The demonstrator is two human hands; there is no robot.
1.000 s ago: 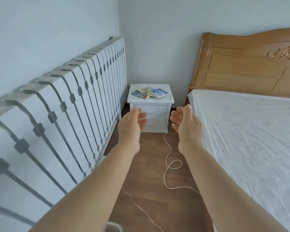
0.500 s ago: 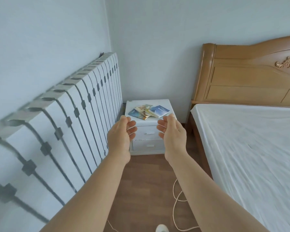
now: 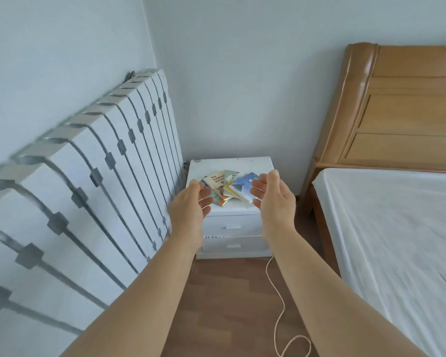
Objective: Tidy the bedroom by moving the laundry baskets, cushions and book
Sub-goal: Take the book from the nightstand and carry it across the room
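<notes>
Several thin books lie fanned out in a loose pile on top of a white nightstand in the room's corner. My left hand is held out at the pile's left side, palm turned inward, fingers apart and holding nothing. My right hand mirrors it at the pile's right side, palm facing left, fingers slightly curled and empty. Both hands hover in front of and just above the nightstand top, with the books between them. I cannot tell whether either hand touches a book. No laundry baskets or cushions are in view.
A white slatted bed base leans against the left wall, reaching the nightstand. A bed with a white sheet and wooden headboard fills the right. A cream cord trails over the wooden floor between them.
I have come closer to the nightstand. Both hands have reached forward from in front of the drawers to either side of the book pile, still empty.
</notes>
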